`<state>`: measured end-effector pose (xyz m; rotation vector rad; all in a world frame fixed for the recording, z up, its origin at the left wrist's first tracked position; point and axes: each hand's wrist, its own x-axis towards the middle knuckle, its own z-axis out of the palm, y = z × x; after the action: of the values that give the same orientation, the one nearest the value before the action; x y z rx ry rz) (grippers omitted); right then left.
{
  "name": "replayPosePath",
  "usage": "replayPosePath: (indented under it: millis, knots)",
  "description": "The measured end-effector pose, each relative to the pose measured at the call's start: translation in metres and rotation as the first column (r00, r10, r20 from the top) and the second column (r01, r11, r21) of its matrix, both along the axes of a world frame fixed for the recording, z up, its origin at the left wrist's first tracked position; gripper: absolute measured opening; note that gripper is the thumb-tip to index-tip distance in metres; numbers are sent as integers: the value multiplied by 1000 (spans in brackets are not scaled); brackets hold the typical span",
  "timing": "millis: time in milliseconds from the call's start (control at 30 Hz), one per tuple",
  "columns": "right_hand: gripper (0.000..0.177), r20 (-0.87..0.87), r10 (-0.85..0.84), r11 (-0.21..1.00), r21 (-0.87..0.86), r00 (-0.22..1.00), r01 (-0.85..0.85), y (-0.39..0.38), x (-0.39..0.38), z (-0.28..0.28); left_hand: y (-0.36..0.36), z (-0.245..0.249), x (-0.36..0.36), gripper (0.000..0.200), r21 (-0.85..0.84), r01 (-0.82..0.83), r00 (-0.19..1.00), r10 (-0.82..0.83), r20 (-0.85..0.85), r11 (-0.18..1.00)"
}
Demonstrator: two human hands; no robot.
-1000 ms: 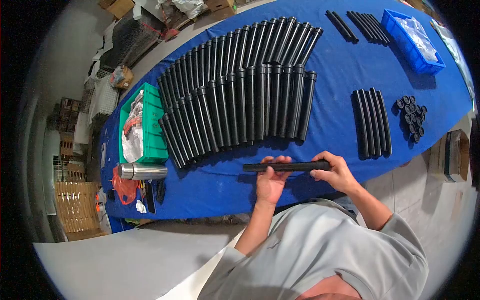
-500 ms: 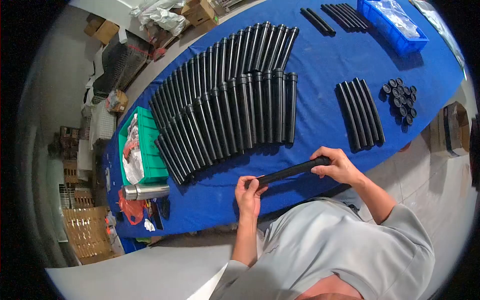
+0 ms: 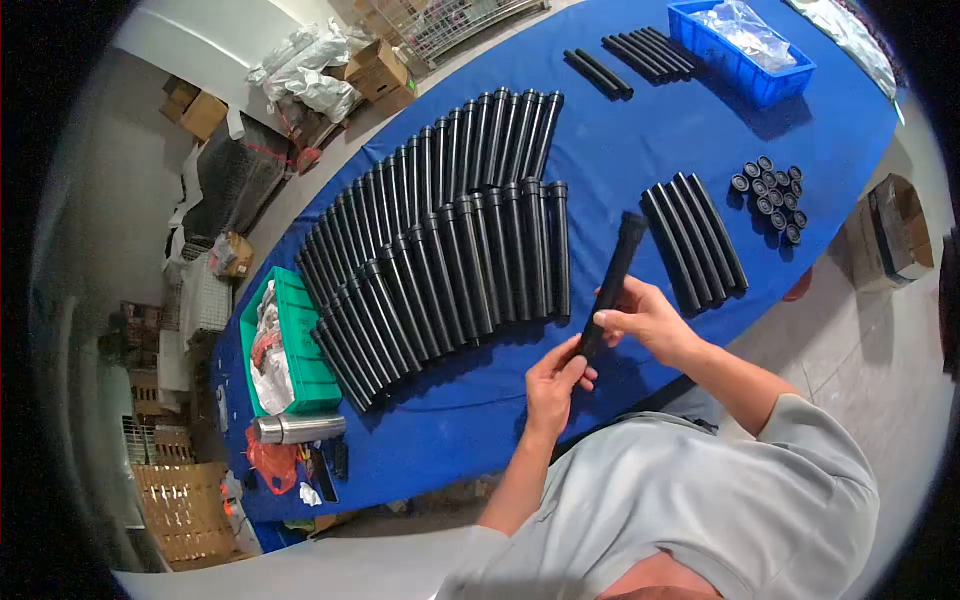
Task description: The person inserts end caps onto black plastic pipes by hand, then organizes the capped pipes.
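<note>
Both hands hold one black tube (image 3: 620, 258) with a wider cap at its upper end, tilted up and away from me over the near table edge. My left hand (image 3: 556, 385) grips its lower end between thumb and fingers. Higher up, around the middle of the tube, my right hand (image 3: 645, 318) is closed on it. Left of the hands lie two long overlapping rows of capped black tubes (image 3: 470, 265). To the right are several tubes without visible caps (image 3: 697, 243), and beyond them a cluster of round black caps (image 3: 776, 198).
A blue cloth covers the table (image 3: 600, 150). At the far end stand a blue bin (image 3: 790, 88) with clear plastic bags and more black tubes (image 3: 650, 54). On the left are a green crate (image 3: 317, 375), a steel flask (image 3: 300, 429) and a red bag (image 3: 270, 462). A cardboard box (image 3: 885, 240) stands right.
The tube has swung from nearly level to steeply tilted, capped end up. My right hand has slid from the capped end to the middle, and my left hand has moved right.
</note>
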<state>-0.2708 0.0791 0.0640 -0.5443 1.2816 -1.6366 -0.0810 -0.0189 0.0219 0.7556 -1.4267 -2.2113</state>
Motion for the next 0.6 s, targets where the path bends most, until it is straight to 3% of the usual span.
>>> replayPosePath:
  millis: [100,133,233,267,300,367,433,600]
  knots:
    - [20,-21,-37,998,51,999,38,-15,-34,-12,-9,1,-22,35,105,21,994,-9,-110,994]
    - [19,-9,-67,996,59,998,67,-23,-53,-12,-10,1,-22,33,21,-25,998,26,-65,999]
    - [23,-22,-121,991,63,992,122,-59,-119,2,-18,-38,-7,28,-322,123,974,-52,219,939]
    - [25,-55,-93,996,-7,994,93,-75,-145,-8,-12,-45,-10,23,-403,105,976,-17,216,909]
    - [28,-87,-156,987,25,984,159,-95,-165,-12,-10,-46,-12,22,-523,103,978,9,207,846]
    - [32,-120,-114,989,80,986,125,-131,-210,-27,-7,-41,-16,20,-732,92,982,59,178,675]
    - [29,-133,-161,972,151,978,181,-164,-237,-31,-4,-34,-20,19,-766,57,984,96,153,641]
    - [32,-381,-202,919,244,902,308,-228,-275,-50,-4,-35,-20,20,-769,27,982,127,140,638]
